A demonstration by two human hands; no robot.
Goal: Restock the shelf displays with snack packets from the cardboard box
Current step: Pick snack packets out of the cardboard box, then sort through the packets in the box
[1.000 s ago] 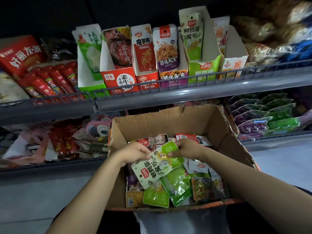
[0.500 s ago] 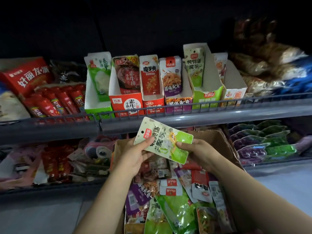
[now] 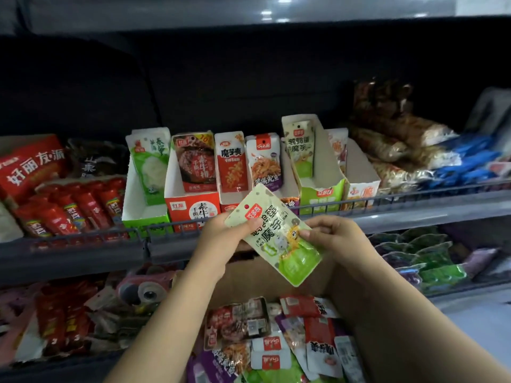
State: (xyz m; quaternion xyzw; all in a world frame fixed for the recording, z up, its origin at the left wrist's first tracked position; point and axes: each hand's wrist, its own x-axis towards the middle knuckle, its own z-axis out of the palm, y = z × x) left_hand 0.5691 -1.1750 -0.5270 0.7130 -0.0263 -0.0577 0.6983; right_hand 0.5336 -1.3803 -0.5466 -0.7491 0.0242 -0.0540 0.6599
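**Green packet held up before the shelf rail**

Both hands pinch one green-and-cream snack packet, tilted, just in front of the wire shelf rail. The left hand clamps its upper corner between thumb and fingers; the right hand pinches its right edge. Behind the rail stands the green display box holding a matching packet. Below the rail, the cardboard box holds mixed packets.
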